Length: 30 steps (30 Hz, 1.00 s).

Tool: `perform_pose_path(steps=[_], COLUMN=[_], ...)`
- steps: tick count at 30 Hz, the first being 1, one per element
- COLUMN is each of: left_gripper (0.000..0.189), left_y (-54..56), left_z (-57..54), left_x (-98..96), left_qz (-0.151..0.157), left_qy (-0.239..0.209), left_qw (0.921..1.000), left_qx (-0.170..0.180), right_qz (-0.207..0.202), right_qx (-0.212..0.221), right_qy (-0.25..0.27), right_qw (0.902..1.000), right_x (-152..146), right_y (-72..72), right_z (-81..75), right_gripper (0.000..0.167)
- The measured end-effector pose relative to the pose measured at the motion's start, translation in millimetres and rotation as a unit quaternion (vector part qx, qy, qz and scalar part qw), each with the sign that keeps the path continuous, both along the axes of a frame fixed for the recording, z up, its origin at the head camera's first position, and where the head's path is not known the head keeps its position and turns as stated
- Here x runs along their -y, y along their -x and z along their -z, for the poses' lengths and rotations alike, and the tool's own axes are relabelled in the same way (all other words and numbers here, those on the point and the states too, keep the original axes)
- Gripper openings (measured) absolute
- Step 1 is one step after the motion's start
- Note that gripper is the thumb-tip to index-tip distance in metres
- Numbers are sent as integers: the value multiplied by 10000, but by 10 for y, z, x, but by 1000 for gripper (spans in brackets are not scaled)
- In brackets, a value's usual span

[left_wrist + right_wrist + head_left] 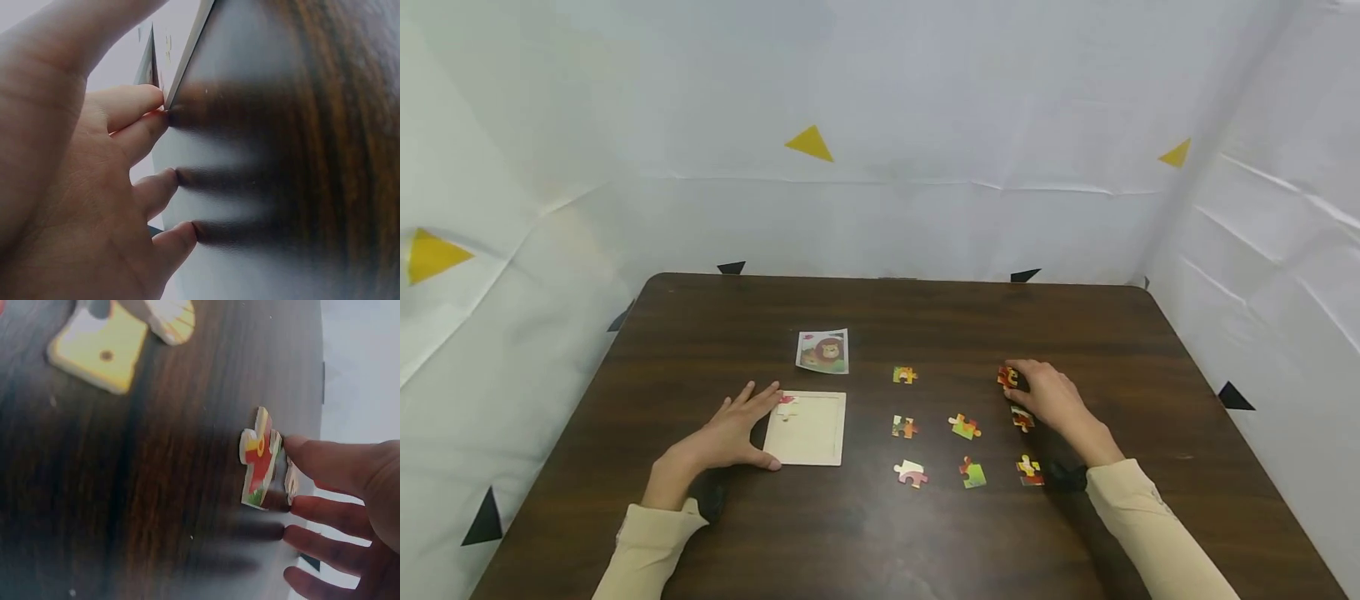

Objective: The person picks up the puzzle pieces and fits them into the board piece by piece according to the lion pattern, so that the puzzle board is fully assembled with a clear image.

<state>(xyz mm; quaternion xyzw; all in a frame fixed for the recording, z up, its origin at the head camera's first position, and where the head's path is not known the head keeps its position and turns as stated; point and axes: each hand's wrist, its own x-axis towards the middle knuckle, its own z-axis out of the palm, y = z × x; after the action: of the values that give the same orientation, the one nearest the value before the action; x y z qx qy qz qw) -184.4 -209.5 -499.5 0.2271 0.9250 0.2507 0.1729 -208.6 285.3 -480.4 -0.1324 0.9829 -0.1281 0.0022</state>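
Observation:
My left hand [726, 435] lies spread at the left side of a pale puzzle tray [816, 433]; its index fingertip touches near the upper left corner and its thumb the lower left corner. In that upper left corner sits a white jigsaw piece with a pink flower [787, 409]. My right hand [1056, 404] pinches a red and orange jigsaw piece [1006, 377] between thumb and fingers at the far right. Just under that thumb lies another jigsaw piece [1022, 419]. In the right wrist view, a yellow, red and green piece [256, 465] stands nearer the camera.
Several loose jigsaw pieces lie in rows right of the tray, among them a white and pink one [912, 473] and a green one [973, 473]. A lion picture card [823, 352] lies behind the tray. White sheeting [880, 225] surrounds the dark wooden table [850, 542].

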Motion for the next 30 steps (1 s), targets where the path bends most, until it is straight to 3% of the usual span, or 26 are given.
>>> perform_pose_path(steps=[6,13,21,30], left_gripper=[110,112,113,111], left_y=[18,6,25,18], left_z=[98,86,73,9], left_x=[-149,-46,-26,-6], left_qz=[119,-57,-24,-53], left_qy=[-3,80,96,73], left_qw=[9999,9999,9999,9999], left_qx=[31,65,64,105], right_qz=[21,16,290,230], right_qx=[-414,-831,-141,768], right_qy=[-120,-188,-40,14], right_qw=[9991,9964,9995,9968], right_x=[-101,50,-40,-107], right_y=[-129,-38,-48,-223], right_z=[-5,37,-40,-209], right_gripper=[42,36,38,50])
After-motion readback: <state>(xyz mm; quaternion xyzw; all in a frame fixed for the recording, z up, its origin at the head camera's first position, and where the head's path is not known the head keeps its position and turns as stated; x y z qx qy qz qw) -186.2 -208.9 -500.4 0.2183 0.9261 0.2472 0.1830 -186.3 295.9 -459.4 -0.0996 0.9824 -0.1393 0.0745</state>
